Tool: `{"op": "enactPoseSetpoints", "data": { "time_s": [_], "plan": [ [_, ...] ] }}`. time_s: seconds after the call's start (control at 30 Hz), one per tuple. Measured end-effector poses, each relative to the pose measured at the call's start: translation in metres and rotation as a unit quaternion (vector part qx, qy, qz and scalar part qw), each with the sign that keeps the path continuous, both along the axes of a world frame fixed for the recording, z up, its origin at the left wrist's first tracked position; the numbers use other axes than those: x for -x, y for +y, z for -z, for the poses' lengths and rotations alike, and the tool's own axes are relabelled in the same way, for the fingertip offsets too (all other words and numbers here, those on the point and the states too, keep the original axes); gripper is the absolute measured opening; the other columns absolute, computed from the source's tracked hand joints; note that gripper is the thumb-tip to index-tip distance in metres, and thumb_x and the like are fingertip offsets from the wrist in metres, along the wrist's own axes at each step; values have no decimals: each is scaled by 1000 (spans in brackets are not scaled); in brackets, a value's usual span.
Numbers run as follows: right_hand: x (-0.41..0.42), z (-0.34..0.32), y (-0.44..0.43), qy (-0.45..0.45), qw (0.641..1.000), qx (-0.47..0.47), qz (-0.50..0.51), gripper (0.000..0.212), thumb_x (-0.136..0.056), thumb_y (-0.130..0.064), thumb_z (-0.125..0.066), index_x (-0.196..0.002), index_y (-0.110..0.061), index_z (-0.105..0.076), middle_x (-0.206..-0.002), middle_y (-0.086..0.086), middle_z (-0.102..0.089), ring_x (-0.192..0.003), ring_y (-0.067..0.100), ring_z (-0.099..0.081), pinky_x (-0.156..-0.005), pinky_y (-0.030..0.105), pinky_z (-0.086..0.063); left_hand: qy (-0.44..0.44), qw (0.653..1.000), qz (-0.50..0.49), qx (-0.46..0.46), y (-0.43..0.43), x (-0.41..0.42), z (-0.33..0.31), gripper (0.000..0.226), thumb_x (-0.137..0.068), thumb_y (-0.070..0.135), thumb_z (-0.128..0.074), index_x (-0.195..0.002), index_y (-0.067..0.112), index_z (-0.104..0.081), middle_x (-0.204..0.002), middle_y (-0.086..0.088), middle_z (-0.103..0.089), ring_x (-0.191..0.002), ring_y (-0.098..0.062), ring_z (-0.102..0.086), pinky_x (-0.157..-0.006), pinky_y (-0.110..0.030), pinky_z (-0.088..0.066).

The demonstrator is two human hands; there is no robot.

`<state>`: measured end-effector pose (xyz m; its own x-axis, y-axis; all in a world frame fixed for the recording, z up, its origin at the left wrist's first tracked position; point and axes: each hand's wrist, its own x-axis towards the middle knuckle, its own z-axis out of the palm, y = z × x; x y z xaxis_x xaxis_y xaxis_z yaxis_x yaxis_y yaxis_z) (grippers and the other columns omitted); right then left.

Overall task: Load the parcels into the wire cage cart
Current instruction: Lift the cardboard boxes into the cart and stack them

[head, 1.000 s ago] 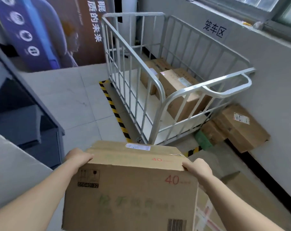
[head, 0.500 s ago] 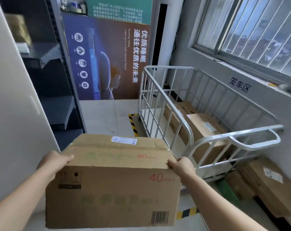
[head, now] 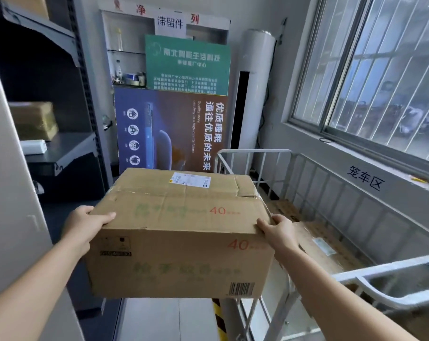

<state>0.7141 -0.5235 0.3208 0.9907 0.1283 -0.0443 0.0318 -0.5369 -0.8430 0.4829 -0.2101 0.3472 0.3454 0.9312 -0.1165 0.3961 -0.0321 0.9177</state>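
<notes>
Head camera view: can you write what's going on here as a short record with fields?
Carried: cardboard box, marked 40, white label on top
Grip: left hand and right hand hold its near top corners
Destination: wire cage cart, on the right under the window
Already in cart: brown parcels
Status: box held up at the cart's left side, not yet set down inside

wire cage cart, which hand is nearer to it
Right. The right hand grips the right edge of the cardboard box, beside the wire cage cart; the left hand grips the opposite edge, away from it.
</notes>
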Motion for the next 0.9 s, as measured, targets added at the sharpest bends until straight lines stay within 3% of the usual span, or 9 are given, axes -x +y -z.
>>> {"op": "enactPoseSetpoints", "data": {
  "time_s": [0.23,0.4,0.5,0.6,0.67,0.77,0.9],
  "plan": [
    [-70,-37,8,-51,998,-6,34,51,-88,-38,-67,-130,-12,-57,-121,6,-65,-110,25,-59,-79,29,-41,-52,998,37,-13,32,-91,-24,58,-76,24,-81,-125,9,-54,-115,-8,-63,-99,-30,-61,-91,-49,-51],
    [-127,-50,22,-68,994,-34,84,47,-84,-38,-70,-124,-14,-60,-114,4,-67,-102,25,-62,-91,42,-51,-89,991,94,-15,71,-185,-38,62,-73,21,-83,-125,7,-53,-117,-9,-61,-104,-32,-61,-94,-50,-50],
    [-161,-58,27,-71,990,-38,119,43,-84,-37,-70,-120,-15,-62,-109,3,-68,-98,23,-63,-88,40,-51,-95,985,137,-38,94,-248,-50,49,-71,23,-85,-109,10,-57,-109,-7,-62,-98,-30,-60,-91,-45,-50],
    [-190,-60,27,-58,983,-75,155,47,-81,-38,-72,-120,-16,-60,-106,0,-67,-94,23,-64,-86,42,-54,-101,978,176,-52,109,-307,-60,59,-69,26,-86,-118,10,-58,-110,-9,-63,-99,-30,-61,-88,-43,-52],
    [-208,-60,26,-37,976,-120,180,51,-76,-38,-75,-119,-15,-60,-105,2,-68,-93,25,-67,-84,48,-57,-114,971,204,-54,114,-345,-65,56,-71,22,-85,-118,10,-58,-108,-7,-63,-94,-26,-60,-83,-38,-51],
    [-235,-66,17,-16,965,-159,206,47,-74,-38,-79,-108,-12,-62,-100,4,-67,-91,26,-67,-83,45,-58,-136,954,266,-37,111,-402,-64,49,-73,16,-83,-114,8,-58,-109,-10,-64,-92,-26,-61,-84,-40,-52],
    [-277,-63,-5,-16,957,-152,245,51,-63,-48,-80,-98,-14,-68,-96,4,-70,-90,27,-68,-81,50,-58,-138,938,317,1,97,-467,-49,45,-75,9,-80,-113,4,-56,-107,-13,-62,-77,-20,-58,-66,-30,-49]
  ]
}}
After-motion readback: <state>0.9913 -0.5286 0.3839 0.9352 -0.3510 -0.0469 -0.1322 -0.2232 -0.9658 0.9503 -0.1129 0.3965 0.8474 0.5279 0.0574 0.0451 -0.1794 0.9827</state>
